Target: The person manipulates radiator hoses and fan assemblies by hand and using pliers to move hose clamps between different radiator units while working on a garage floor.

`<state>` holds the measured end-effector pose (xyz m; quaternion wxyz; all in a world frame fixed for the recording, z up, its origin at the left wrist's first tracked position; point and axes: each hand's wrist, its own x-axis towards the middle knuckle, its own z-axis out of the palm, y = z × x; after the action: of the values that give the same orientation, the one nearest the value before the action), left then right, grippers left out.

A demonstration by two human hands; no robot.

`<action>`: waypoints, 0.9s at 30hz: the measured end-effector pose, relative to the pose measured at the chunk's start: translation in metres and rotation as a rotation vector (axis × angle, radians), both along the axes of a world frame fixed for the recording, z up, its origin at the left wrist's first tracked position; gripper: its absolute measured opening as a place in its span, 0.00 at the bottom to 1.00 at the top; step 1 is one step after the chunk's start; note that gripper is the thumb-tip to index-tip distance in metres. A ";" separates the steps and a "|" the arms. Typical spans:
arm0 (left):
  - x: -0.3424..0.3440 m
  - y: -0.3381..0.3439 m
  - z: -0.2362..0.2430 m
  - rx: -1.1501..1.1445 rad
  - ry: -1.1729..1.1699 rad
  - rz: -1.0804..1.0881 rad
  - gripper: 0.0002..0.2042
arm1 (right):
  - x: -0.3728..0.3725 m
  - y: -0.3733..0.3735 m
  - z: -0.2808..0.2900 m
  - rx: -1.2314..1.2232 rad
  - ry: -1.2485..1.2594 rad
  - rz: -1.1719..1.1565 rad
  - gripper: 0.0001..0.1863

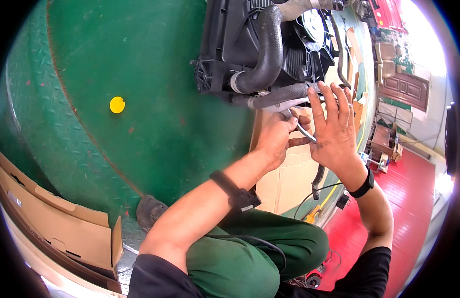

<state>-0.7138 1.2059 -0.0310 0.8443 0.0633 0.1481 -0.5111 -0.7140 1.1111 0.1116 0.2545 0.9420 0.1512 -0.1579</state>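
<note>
My left hand (pixel 277 141) is closed, its thumb and fingers pinching a thin, light grey curved piece (pixel 305 133) whose kind I cannot make out. Fingers outstretched, my right hand (pixel 334 130) lies across the far end of a black rubber hose (pixel 284 95), close to the grey piece. That hose runs along the near side of a black radiator and fan assembly (pixel 229 49). Above it, a thicker bent hose (pixel 270 47) joins the assembly at a metal clamp (pixel 234 82). My right palm faces away, so what lies under it is hidden.
Flattened cardboard (pixel 289 174) lies beneath the hands on the green floor (pixel 155 59). At left stand an open cardboard box (pixel 66 223) and a yellow disc (pixel 117 105). A black hose end (pixel 317 184) and a thin cable are near my knees; red flooring (pixel 394 213) is at right.
</note>
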 end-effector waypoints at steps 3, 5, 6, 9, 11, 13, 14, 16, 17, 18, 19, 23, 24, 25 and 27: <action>0.000 0.003 0.004 0.028 -0.034 0.028 0.08 | 0.000 -0.004 -0.002 -0.011 0.003 0.024 0.53; 0.000 0.001 0.003 0.000 -0.015 0.052 0.07 | 0.001 -0.009 -0.004 -0.004 -0.010 0.056 0.53; -0.001 0.000 0.003 -0.014 -0.005 0.065 0.07 | 0.000 -0.010 -0.004 0.006 -0.021 0.055 0.53; -0.002 -0.002 0.003 0.018 0.007 0.066 0.06 | -0.001 -0.013 -0.006 0.043 -0.044 0.055 0.53; -0.002 -0.002 0.001 0.019 0.001 0.061 0.06 | 0.000 -0.015 -0.007 0.064 -0.044 0.054 0.52; -0.003 -0.002 0.000 0.022 -0.010 0.062 0.05 | 0.002 -0.022 -0.008 0.082 -0.062 0.074 0.51; -0.004 -0.002 -0.001 0.026 -0.017 0.066 0.05 | 0.003 -0.023 -0.008 0.092 -0.071 0.086 0.51; -0.004 -0.002 -0.002 0.029 -0.023 0.066 0.05 | 0.003 -0.022 -0.009 0.079 -0.075 0.087 0.51; -0.004 -0.003 -0.002 0.029 -0.022 0.062 0.05 | 0.003 -0.021 -0.009 0.070 -0.077 0.085 0.51; -0.003 -0.004 -0.002 0.028 -0.021 0.058 0.06 | 0.003 -0.017 -0.008 0.032 -0.069 0.082 0.51; -0.003 -0.005 -0.003 0.017 -0.017 0.065 0.06 | 0.005 -0.012 -0.006 -0.005 -0.062 0.081 0.51; -0.003 -0.006 -0.006 -0.002 -0.013 0.089 0.05 | 0.010 -0.004 -0.004 -0.104 -0.029 0.058 0.51; -0.003 -0.005 -0.007 -0.006 -0.012 0.099 0.05 | 0.011 -0.003 -0.005 -0.092 -0.038 0.075 0.48; -0.003 -0.005 -0.007 -0.014 -0.012 0.107 0.05 | 0.011 -0.002 -0.006 -0.104 -0.049 0.083 0.46; -0.004 -0.004 -0.006 -0.012 -0.007 0.106 0.05 | 0.009 -0.003 -0.007 -0.127 -0.071 0.097 0.42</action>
<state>-0.7177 1.2022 -0.0371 0.8710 0.0522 0.1455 -0.4663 -0.7052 1.1085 0.1041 0.3262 0.9205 0.1775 -0.1214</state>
